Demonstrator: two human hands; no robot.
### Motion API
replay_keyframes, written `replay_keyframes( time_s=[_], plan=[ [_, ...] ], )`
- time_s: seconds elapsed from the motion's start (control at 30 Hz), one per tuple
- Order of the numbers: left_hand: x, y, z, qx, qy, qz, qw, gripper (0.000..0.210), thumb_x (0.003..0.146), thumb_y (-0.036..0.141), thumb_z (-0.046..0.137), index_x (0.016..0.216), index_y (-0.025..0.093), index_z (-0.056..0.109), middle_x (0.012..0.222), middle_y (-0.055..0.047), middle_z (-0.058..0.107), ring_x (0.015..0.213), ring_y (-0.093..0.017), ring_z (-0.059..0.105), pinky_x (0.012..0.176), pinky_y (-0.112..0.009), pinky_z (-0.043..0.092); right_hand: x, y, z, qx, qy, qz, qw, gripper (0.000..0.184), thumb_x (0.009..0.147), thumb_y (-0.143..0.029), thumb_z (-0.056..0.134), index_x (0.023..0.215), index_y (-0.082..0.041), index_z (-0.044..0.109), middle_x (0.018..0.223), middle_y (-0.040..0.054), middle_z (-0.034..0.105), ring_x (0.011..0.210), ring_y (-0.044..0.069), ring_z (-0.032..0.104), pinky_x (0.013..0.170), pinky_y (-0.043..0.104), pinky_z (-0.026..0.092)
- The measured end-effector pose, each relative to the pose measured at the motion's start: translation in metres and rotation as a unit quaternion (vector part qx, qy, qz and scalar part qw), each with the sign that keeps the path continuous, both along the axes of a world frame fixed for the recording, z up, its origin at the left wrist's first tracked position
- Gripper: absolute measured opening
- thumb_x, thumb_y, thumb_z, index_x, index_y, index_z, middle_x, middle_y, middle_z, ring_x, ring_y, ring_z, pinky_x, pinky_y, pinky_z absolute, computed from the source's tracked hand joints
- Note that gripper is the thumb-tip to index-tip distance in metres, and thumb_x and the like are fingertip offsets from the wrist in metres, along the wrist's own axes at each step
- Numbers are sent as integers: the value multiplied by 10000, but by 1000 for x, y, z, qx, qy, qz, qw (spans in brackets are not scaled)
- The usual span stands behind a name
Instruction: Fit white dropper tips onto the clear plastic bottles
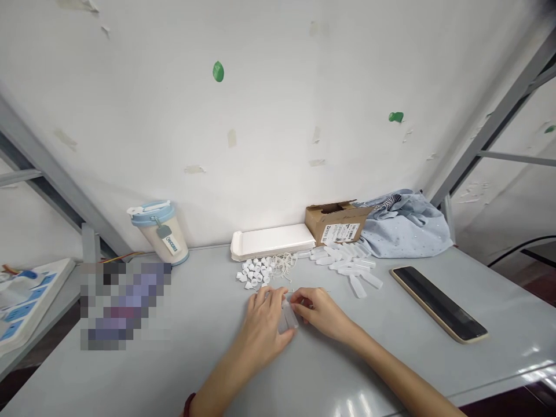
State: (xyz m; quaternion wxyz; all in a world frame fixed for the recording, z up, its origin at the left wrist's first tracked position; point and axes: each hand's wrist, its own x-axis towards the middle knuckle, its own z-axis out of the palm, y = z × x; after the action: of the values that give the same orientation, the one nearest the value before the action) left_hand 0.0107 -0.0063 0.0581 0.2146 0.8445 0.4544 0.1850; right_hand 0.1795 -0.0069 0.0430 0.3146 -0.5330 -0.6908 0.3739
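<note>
A small translucent plastic tube [287,318] lies between my hands, low over the grey table. My left hand [266,325] is closed around its left side, with the thumb along the near end. On the other side my right hand [320,313] has its thumb and index finger pinched at the tube's upper right edge. What those fingertips hold, if anything, is too small to make out. Just beyond my left hand lies a heap of small white caps [256,271]. Beside them is a tangle of thin white strings [284,265]. Several similar translucent tubes [357,285] are spread farther right.
Along the wall stand a stack of white cartons [273,239], an open cardboard box [330,223] and a crumpled blue cloth [403,231]. A phone [438,303] lies at right. A blue-lidded cup [163,234], a blurred-out purple item [130,304] and a power strip [30,304] are at left.
</note>
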Motion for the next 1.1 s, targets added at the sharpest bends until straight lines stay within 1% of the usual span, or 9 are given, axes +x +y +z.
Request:
replay_keyframes(
  time_s=[0.17, 0.27, 0.4, 0.6, 0.7, 0.83, 0.93, 1.0, 1.1],
  plan=[
    [0, 0, -3, 1, 7, -17, 1000, 513, 678, 172, 608, 1166, 198, 452, 1151, -93, 552, 1149, -292, 409, 938, -441, 340, 0, 0, -1, -11, 11, -3, 1000, 151, 789, -166, 475, 772, -159, 624, 631, -7, 602, 477, 103, 520, 496, 220, 407],
    [-1, 1, -6, 10, 8, -23, 1000, 502, 686, 164, 595, 1164, 206, 447, 1146, -86, 555, 1138, -288, 418, 933, -443, 344, 0, -1, -1, -22, 21, -2, 1000, 147, 794, -182, 473, 786, -159, 618, 626, -1, 593, 490, 110, 531, 450, 204, 395],
    [-2, 1, -7, 20, 16, -27, 999, 516, 688, 165, 591, 1179, 204, 438, 1134, -85, 557, 1138, -287, 415, 931, -441, 342, 0, 0, -2, -41, 34, 5, 999, 142, 797, -182, 467, 805, -153, 606, 560, -11, 569, 455, 108, 517, 410, 193, 398],
    [-2, 0, -7, 17, 26, -26, 999, 504, 695, 170, 586, 1177, 194, 441, 1138, -85, 544, 1142, -275, 406, 937, -424, 342, 1, 2, -5, -54, 34, 4, 998, 139, 791, -168, 459, 827, -142, 591, 584, -1, 597, 484, 110, 559, 439, 194, 458],
    [-1, 0, -6, 18, 20, -28, 999, 545, 686, 195, 615, 1199, 200, 432, 1165, -84, 532, 1159, -280, 393, 953, -433, 333, 0, 2, -6, -55, 14, 3, 998, 138, 794, -162, 457, 835, -140, 587, 588, -1, 611, 503, 115, 587, 455, 193, 477],
    [-6, 6, -4, 32, -24, -13, 999, 632, 698, 299, 650, 1264, 194, 389, 1253, -105, 485, 1199, -292, 365, 980, -445, 324, 3, 5, -3, -40, -49, -17, 998, 144, 816, -166, 457, 861, -147, 593, 630, 4, 646, 516, 118, 609, 476, 191, 475],
    [-13, 18, -2, 47, -38, 20, 998, 498, 800, 324, 541, 1259, 180, 410, 1245, -106, 504, 1181, -275, 394, 950, -429, 365, 15, 11, 6, -7, -135, -75, 988, 158, 837, -153, 453, 892, -156, 602, 773, 36, 679, 642, 141, 643, 589, 221, 476],
    [-16, 28, 1, 57, -25, 42, 997, 355, 848, 277, 460, 1183, 165, 489, 1177, -105, 556, 1134, -266, 437, 918, -415, 390, 28, 14, 14, 15, -207, -132, 969, 180, 853, -134, 437, 923, -158, 602, 888, 76, 674, 818, 193, 638, 699, 271, 457],
    [-14, 43, 6, 64, -1, 48, 997, 235, 856, 191, 420, 1000, 162, 603, 1025, -90, 629, 1039, -252, 499, 854, -373, 426, 47, 17, 24, 12, -312, -213, 926, 193, 852, -102, 432, 948, -118, 598, 953, 162, 644, 921, 293, 601, 722, 357, 432]
  ],
)
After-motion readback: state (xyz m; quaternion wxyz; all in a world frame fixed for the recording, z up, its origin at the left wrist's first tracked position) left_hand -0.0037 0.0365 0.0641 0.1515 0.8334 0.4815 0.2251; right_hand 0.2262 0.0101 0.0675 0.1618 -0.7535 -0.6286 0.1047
